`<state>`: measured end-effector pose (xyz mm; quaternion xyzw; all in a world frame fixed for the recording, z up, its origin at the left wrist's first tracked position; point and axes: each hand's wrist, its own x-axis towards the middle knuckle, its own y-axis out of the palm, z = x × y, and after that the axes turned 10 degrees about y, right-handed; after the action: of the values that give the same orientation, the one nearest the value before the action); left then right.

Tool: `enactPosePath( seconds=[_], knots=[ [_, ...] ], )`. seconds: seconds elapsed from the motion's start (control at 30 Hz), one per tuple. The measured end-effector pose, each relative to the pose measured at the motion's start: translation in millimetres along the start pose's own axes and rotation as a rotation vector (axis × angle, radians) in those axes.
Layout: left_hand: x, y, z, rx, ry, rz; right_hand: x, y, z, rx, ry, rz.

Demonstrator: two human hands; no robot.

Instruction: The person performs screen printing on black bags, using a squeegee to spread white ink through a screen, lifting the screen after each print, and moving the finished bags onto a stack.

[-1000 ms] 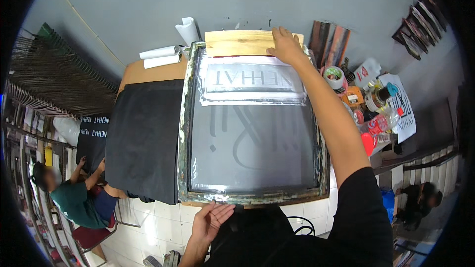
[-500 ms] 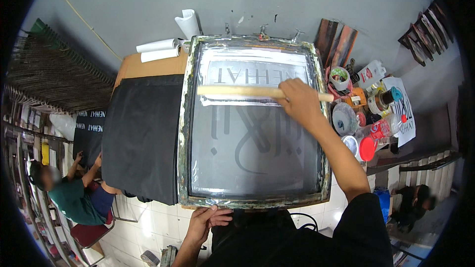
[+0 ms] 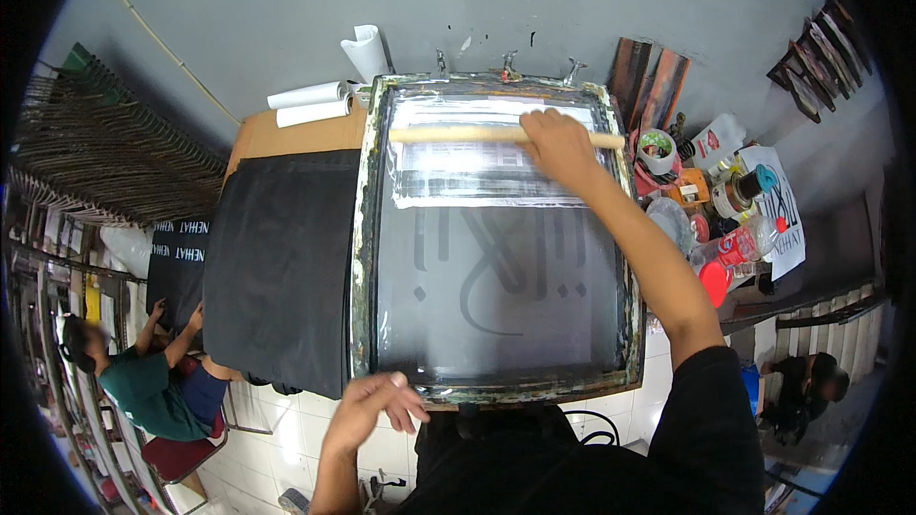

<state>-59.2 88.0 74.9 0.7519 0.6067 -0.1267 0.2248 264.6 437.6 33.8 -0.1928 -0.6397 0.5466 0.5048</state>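
Observation:
A screen printing frame (image 3: 363, 267) with a paint-stained rim lies in front of me. Its dark mesh (image 3: 401, 324) shows a looping design in the middle. My right hand (image 3: 561, 145) grips a long wooden squeegee (image 3: 448, 134), which spans the frame near its far end. White ink (image 3: 458, 198) is spread in a streaked band under and just nearer than the squeegee, over the lettering. My left hand (image 3: 370, 410) hovers by the frame's front left corner, fingers apart and holding nothing.
Black fabric (image 3: 277, 267) is stacked left of the frame, with white paper rolls (image 3: 310, 103) behind it. Bottles, tubs and a red lid (image 3: 715, 282) crowd the right side. A seated person (image 3: 153, 381) handles printed black cloth (image 3: 174, 262) at far left; another person (image 3: 801, 396) is at right.
My right hand has pushed the squeegee toward the far end, and ink now streaks over the lettering. My left hand has come off the front rim and shifted left, its fingers loosened.

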Motion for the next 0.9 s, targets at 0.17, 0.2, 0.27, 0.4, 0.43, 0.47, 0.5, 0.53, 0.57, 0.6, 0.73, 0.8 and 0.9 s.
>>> enactPosePath(
  seconds=[0.17,0.2,0.27,0.4,0.43,0.47,0.5,0.53,0.57,0.6,0.73,0.8,0.9],
  knots=[
    [55.9,-14.2,-63.5,0.172,0.322,-0.165,57.1,-15.2,-19.2,0.057,0.143,0.145],
    [76.8,-17.7,-80.2,0.229,0.386,-0.185,60.5,-17.2,-24.4,0.065,0.156,0.134],
    [136.6,-20.7,-117.0,0.408,0.562,-0.228,62.6,-16.8,-40.0,0.021,0.215,0.179],
    [250.3,-33.2,-166.0,1.050,1.123,-0.491,67.6,-3.5,-48.3,0.046,0.241,0.122],
    [277.1,-39.6,-174.2,1.141,1.214,-0.494,65.0,-1.9,-48.8,0.052,0.261,0.106],
    [300.0,-44.4,-179.7,1.231,1.305,-0.492,63.8,-4.7,-45.2,-0.010,0.304,0.175],
    [316.2,-47.6,-184.3,1.239,1.152,-0.424,64.7,-12.4,-38.9,-0.073,0.349,0.242],
    [329.0,-46.9,-189.3,1.243,1.002,-0.352,62.9,-17.1,-36.6,-0.137,0.398,0.308],
    [335.9,-48.0,-189.6,1.243,0.850,-0.284,60.7,-15.4,-35.5,-0.153,0.377,0.281],
    [339.1,-44.6,-189.5,1.256,0.827,-0.273,56.7,-14.4,-37.1,-0.173,0.365,0.255],
    [331.9,-34.4,-188.1,1.233,0.718,-0.271,44.5,-12.2,-39.3,-0.149,0.350,0.192],
    [323.3,-33.8,-182.3,1.212,0.716,-0.272,38.8,-13.7,-36.2,-0.132,0.353,0.188],
    [310.2,-37.0,-169.7,1.202,0.762,-0.260,27.2,-19.1,-26.4,-0.136,0.351,0.211]
  ],
)
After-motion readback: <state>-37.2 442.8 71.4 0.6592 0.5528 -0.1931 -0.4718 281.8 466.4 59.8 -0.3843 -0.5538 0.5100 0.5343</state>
